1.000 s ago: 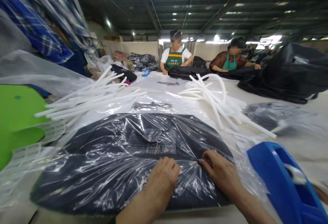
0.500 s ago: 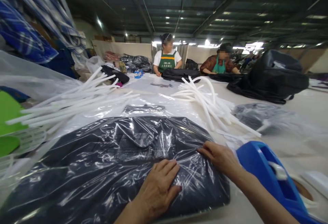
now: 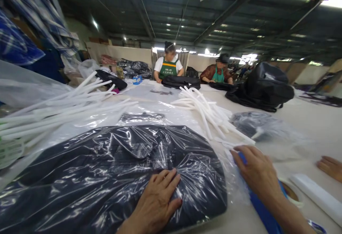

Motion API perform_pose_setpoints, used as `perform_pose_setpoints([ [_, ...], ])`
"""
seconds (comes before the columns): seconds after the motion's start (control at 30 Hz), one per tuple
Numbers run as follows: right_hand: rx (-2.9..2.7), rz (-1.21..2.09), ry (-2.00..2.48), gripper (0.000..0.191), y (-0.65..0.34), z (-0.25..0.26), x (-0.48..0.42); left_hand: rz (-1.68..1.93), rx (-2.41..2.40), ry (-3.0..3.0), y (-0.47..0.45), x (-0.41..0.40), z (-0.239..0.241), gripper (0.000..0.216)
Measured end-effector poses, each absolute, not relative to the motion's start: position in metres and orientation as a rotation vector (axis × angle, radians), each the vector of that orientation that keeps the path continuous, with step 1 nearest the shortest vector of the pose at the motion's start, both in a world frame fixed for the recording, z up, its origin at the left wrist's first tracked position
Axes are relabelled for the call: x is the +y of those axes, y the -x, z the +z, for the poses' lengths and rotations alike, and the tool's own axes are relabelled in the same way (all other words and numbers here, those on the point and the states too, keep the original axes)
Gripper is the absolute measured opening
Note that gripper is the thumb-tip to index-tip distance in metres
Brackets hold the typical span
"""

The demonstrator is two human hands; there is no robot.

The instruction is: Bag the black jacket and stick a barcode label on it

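A dark garment bag in shiny clear plastic wrap lies across the table in front of me. My left hand rests flat on its right half, fingers stretched out and pressing on the plastic. To the right of the bag, my right hand is bent over the front end of a blue tape dispenser. Its fingers curl round that end, and blue shows between them. The hand and forearm hide most of the dispenser. Loose clear plastic lies between the bag and this hand.
White foam tubes lie in a left bundle and a right bundle. A tape roll and a white strip lie at right. Another person's hand shows at the right edge. Two co-workers handle black bags opposite.
My right hand has left the bag's right side and moved right onto the blue dispenser. My left hand stays on the bag. Another person's hand has appeared at right; the view has shifted slightly.
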State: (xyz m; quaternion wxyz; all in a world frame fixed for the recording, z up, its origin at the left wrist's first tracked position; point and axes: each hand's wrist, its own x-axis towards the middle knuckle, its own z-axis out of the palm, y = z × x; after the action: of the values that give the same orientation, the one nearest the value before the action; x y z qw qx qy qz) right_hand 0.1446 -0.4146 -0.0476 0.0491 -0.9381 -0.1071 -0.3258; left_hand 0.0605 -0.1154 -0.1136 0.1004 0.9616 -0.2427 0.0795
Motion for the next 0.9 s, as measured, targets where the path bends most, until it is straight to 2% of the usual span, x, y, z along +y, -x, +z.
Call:
perform_pose_setpoints([
  [0.07,-0.104,-0.979,2.817,0.041,-0.128,-0.042,-0.445,0.344,-0.743,-2.836,-0.061,-0.114,-0.119,0.051],
  [0.2,0.424,-0.564,2.723,0.053,-0.095,-0.048,-0.499,0.573,-0.780,-2.772,-0.064,-0.111,-0.133,0.050],
  [0.4,0.521,-0.309,2.527,0.054,-0.065,-0.069,-0.512,0.585,-0.782,-2.776,-0.066,-0.109,-0.136,0.047],
  [0.6,0.642,-0.268,1.919,0.047,-0.065,-0.071,-0.499,0.513,-0.770,-2.784,-0.065,-0.111,-0.127,0.046],
  [0.83,0.563,-0.601,1.787,0.035,-0.024,-0.066,-0.517,0.483,-0.756,-2.805,-0.065,-0.110,-0.128,0.046],
  [0.9,0.517,-0.547,1.770,0.033,0.001,-0.074,-0.524,0.512,-0.757,-2.792,-0.065,-0.110,-0.130,0.045],
])
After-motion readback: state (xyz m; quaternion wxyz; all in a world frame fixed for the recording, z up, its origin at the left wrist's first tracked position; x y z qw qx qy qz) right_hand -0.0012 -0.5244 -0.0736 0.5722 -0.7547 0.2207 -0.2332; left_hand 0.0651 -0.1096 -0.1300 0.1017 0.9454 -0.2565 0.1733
